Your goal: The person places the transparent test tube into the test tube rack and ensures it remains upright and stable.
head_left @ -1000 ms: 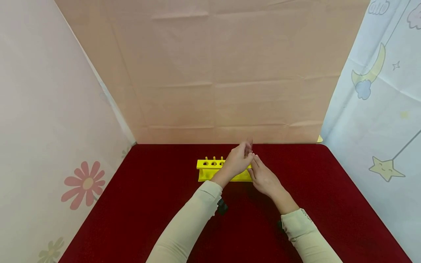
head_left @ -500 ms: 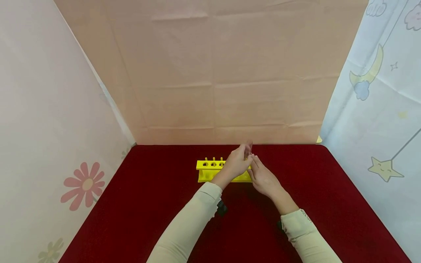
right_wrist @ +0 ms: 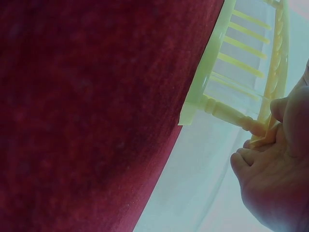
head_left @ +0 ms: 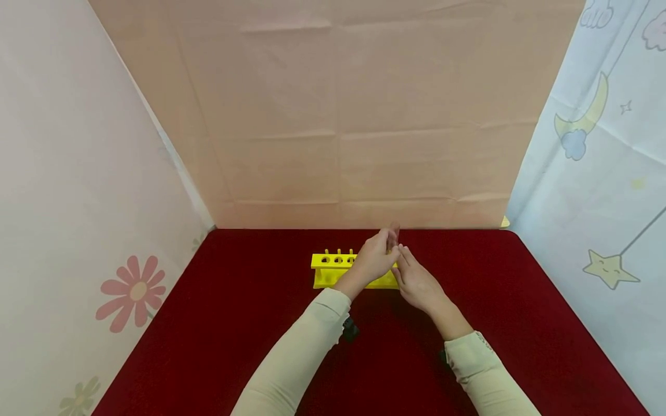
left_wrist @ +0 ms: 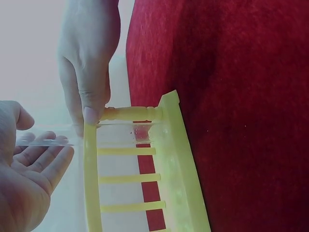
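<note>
— What in the rack [head_left: 333,268]?
— One clear glass tube [left_wrist: 120,133], standing in the end hole on the right, bottom down at the base. Three holes on the left end open and bare; the rest hidden behind the left hand [head_left: 376,258].

— Where on the table [head_left: 234,312]?
— Yellow, standing near the far edge, about midway between the left and right edges, on red cloth.

— Left hand?
— Above the rack's right part, fingers loosely curved round the tube's upper end where it sticks out over the top rail. Touching, by the look of it; a firm pinch cannot be told.

— Right hand [head_left: 416,283]?
— At the rack's right end, just beside the tube. Fingertips [left_wrist: 91,113] pressed on the corner of the top rail by the end post, thumb curled against it, gripping the rack.
</note>
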`<state>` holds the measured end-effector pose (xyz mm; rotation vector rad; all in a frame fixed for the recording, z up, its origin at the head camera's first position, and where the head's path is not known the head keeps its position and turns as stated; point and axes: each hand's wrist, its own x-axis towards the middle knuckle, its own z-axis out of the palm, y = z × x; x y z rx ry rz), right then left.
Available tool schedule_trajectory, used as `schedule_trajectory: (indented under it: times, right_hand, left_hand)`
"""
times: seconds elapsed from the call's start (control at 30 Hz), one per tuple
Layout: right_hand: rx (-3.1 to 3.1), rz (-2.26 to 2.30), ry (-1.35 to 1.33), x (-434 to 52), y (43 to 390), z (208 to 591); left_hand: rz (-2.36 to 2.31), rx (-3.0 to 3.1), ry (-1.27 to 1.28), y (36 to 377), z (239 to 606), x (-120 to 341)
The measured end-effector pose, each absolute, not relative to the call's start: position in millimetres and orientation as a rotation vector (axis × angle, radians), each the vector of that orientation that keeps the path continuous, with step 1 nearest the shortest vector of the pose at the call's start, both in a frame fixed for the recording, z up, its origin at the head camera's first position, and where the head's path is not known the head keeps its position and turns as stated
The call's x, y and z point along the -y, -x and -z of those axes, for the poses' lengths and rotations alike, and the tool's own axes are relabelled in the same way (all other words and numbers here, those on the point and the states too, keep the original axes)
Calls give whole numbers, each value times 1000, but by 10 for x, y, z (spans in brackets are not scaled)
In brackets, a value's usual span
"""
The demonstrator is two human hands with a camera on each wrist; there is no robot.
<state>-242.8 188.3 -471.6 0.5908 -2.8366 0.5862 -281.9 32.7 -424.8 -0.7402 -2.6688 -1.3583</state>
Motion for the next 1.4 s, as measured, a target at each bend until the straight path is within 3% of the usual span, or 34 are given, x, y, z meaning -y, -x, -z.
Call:
schedule_trajectory:
  times: [1.4]
  right_hand:
    - [2911,-570,-530,-1883,2420,4684]
  left_hand:
    - [1019,2792,765,2744,4185,54]
